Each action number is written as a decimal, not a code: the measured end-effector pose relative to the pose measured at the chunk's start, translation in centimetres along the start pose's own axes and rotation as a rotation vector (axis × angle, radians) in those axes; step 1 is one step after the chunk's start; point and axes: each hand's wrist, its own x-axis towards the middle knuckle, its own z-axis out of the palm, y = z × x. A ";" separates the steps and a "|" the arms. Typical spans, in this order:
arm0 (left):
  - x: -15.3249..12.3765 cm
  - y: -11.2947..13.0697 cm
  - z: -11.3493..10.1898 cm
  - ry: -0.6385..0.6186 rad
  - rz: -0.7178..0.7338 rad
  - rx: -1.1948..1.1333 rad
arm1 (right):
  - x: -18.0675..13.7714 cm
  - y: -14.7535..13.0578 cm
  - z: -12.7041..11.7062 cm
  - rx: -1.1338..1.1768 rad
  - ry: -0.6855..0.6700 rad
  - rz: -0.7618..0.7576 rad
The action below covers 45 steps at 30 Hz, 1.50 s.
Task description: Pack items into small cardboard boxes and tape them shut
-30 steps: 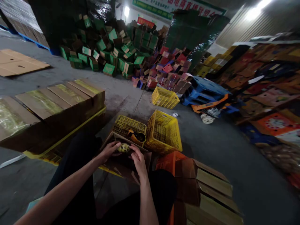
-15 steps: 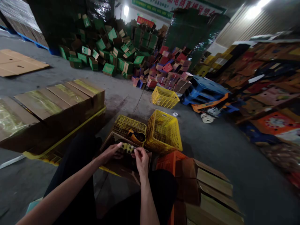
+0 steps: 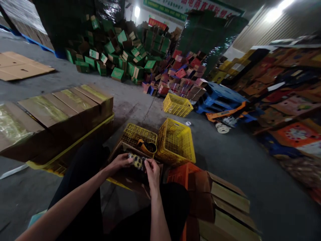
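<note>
Both my hands hold a small yellow-green, dark-speckled object (image 3: 136, 161) above an open brown cardboard box (image 3: 120, 147) between my knees. My left hand (image 3: 120, 162) grips its left end with curled fingers. My right hand (image 3: 151, 170) pinches its right end with thumb and fingertips. What the object is stays too dim and small to tell. Just behind the box an orange tape dispenser (image 3: 146, 146) lies on an upturned yellow crate (image 3: 138, 134).
A yellow plastic crate (image 3: 175, 140) stands tilted right of the box, another yellow crate (image 3: 177, 104) farther back. Taped brown cartons (image 3: 57, 113) are stacked at left, an orange crate (image 3: 179, 174) and cartons (image 3: 225, 197) at right. Piles of green boxes (image 3: 120, 50) and red boxes (image 3: 180, 77) fill the background.
The object has been lifted slightly and turned between my hands. My right hand went from lying over it to pinching its right end.
</note>
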 end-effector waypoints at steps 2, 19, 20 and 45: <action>0.1 -0.1 -0.1 0.013 0.004 0.010 | 0.0 -0.1 0.1 0.030 -0.001 0.020; 1.9 -1.4 -3.6 0.198 0.087 0.630 | 0.2 2.5 -0.7 -0.463 -0.167 -0.058; 1.9 -1.5 -4.0 0.178 0.079 0.689 | 0.2 2.9 -0.5 -0.574 -0.193 -0.050; 1.7 -2.7 -3.4 0.052 -0.126 1.098 | -0.1 3.4 1.1 -0.924 -0.467 0.003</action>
